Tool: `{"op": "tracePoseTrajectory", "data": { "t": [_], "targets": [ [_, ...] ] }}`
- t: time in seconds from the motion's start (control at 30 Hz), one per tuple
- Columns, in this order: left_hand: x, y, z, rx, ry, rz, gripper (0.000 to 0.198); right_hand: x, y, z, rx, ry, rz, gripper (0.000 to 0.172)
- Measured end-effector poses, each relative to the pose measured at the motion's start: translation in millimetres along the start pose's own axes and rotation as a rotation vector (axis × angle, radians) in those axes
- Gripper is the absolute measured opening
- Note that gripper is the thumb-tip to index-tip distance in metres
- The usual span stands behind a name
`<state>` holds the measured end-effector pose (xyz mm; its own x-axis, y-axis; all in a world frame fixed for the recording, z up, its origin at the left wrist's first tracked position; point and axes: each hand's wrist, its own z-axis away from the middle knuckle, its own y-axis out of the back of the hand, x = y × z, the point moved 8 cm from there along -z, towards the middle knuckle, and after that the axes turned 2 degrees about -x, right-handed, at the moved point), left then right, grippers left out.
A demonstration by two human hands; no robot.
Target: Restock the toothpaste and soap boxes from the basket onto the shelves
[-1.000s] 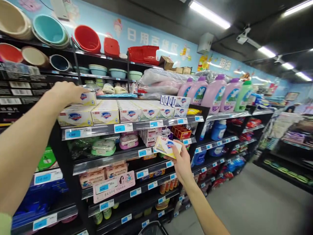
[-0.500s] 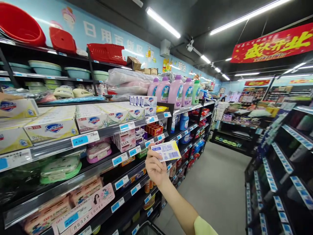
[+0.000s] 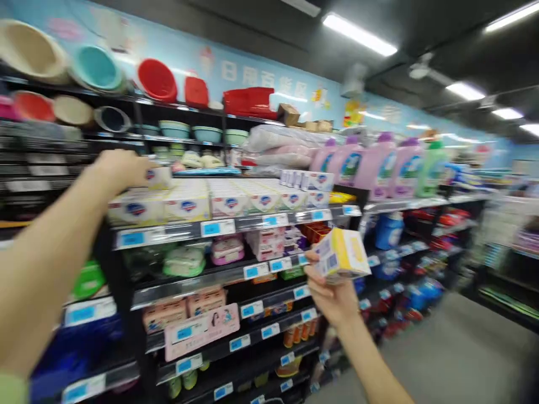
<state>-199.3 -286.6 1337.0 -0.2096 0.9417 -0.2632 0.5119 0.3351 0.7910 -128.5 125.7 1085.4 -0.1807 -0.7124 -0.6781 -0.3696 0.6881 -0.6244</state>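
My left hand [image 3: 126, 168] reaches over the top shelf's left end, its fingers closed on a white and yellow soap box [image 3: 160, 178] just above or on the stacked soap boxes [image 3: 187, 206]. I cannot tell whether that box rests on the stack. Lower and to the right, my right hand [image 3: 334, 300] holds a white soap box with a yellow side [image 3: 343, 252] in front of the shelves, tilted so that one end faces me. Motion blurs its print and most of my left arm.
Pink and green detergent bottles [image 3: 376, 166] stand to the right on the shelf. Packs of pink soap [image 3: 269, 245] and soap dishes [image 3: 184, 261] sit one level lower. A pink sign [image 3: 202, 332] juts out below. Basins [image 3: 96, 67] line the top, and grey floor [image 3: 438, 348] lies at right.
The view has swung left, bringing my left arm into sight. The soap box in my right hand has turned from its flat printed face to show a yellow side and an end.
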Motion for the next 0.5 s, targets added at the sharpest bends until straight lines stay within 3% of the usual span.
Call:
{"op": "tracePoseTrajectory", "data": {
  "t": [0.07, 0.13, 0.23, 0.4, 0.5],
  "targets": [
    [-20, -3.0, 19, -0.111, 0.052, -0.124, 0.046, -14, -7, -10, -0.015, 0.072, 0.203, 0.048],
    [-23, -3.5, 25, -0.141, 0.057, -0.186, 0.052, -27, -20, -23, -0.052, 0.194, 0.359, 0.062],
    [-18, -5.8, 24, -0.154, 0.064, -0.196, 0.056, -41, -52, -45, -0.109, 0.357, 0.490, 0.062],
    [-12, -4.4, 27, -0.131, 0.057, -0.131, 0.051, -55, -145, -95, -0.235, 0.616, 0.770, 0.049],
    [-13, -4.8, 30, -0.112, 0.040, -0.129, 0.048, -43, -207, -139, -0.376, 0.660, 0.906, 0.048]
  ]
}}
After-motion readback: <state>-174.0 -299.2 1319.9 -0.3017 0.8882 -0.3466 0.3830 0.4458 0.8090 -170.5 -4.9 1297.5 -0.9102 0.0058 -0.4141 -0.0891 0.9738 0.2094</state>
